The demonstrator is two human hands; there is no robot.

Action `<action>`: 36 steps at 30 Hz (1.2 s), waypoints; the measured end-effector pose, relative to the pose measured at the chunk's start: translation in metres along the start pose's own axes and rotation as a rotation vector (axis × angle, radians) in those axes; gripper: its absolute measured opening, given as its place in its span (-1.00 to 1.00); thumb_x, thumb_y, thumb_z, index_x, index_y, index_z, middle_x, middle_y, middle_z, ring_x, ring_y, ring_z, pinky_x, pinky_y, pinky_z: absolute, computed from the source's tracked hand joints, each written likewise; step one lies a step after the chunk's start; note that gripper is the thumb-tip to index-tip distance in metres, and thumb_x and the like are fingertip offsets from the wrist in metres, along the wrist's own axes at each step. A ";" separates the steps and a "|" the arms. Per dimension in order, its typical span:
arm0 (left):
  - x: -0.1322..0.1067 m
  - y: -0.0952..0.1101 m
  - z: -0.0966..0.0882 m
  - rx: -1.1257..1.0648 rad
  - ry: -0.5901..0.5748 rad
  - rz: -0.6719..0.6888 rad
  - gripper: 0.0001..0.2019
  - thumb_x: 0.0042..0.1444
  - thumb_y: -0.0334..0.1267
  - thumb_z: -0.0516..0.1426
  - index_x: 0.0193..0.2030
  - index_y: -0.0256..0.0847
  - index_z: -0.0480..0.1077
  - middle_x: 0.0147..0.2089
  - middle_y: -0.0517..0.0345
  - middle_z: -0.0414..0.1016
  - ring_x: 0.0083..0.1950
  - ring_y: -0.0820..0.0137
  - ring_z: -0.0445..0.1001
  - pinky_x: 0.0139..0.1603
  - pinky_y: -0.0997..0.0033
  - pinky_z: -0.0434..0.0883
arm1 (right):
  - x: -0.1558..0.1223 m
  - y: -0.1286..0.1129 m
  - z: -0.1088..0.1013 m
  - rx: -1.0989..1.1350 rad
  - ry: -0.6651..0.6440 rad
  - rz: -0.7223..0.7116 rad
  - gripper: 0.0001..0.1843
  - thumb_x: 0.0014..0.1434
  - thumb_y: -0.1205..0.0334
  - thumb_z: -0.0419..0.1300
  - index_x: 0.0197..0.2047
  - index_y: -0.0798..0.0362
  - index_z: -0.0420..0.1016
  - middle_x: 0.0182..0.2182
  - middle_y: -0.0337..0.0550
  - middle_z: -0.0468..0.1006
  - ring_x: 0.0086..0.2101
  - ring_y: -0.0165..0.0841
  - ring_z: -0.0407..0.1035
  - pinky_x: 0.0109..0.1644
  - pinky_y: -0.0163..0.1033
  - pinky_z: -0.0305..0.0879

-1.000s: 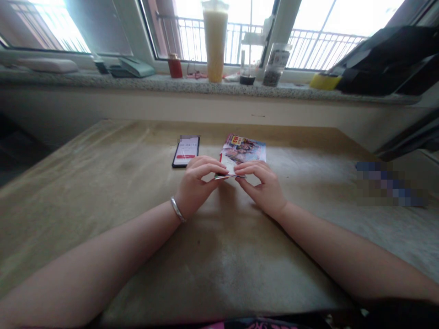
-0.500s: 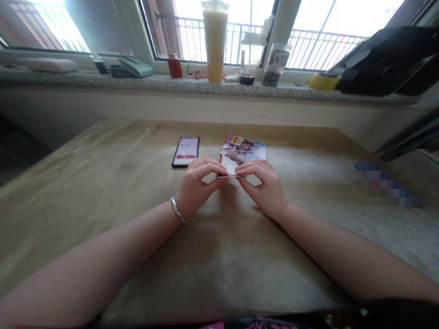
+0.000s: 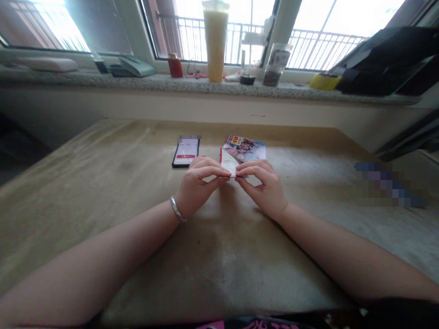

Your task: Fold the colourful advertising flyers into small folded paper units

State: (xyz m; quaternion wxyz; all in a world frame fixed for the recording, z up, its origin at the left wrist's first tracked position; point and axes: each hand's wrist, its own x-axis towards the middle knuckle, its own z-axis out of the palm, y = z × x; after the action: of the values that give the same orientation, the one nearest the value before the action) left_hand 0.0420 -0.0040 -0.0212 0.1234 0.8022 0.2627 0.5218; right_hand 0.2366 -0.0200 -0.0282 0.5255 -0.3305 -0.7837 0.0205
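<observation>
A colourful printed leaflet lies on the tan table, its near end folded over with the white underside showing. My left hand, with a silver bracelet on the wrist, pinches the leaflet's near left edge. My right hand pinches the near right edge. The fingertips of both hands almost meet over the fold. A phone with a lit screen lies just left of the leaflet, beyond my left hand.
Behind the table runs a stone windowsill with a tall cup of yellow drink, a red can, a glass jar, a green box and dark objects at the right. A blurred patch lies on the table's right.
The folded white flap of the leaflet has risen a little between my fingers. Both hands stay at nearly the same spot.
</observation>
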 end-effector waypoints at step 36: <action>0.002 0.007 -0.001 0.025 0.002 0.000 -0.92 0.05 -0.25 0.26 -0.36 -0.17 0.47 -0.33 0.16 0.55 -0.24 0.40 0.49 -0.15 0.33 0.40 | 0.002 -0.003 0.000 -0.013 -0.008 0.005 -0.92 0.13 0.33 0.22 -0.34 -0.06 0.48 -0.35 -0.25 0.61 -0.23 -0.33 0.45 -0.06 -0.13 0.35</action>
State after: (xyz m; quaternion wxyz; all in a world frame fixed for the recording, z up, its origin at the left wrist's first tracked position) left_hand 0.0440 -0.0088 -0.0155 0.1131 0.8032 0.2694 0.5192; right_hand 0.2347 -0.0210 -0.0251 0.5202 -0.3358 -0.7850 0.0182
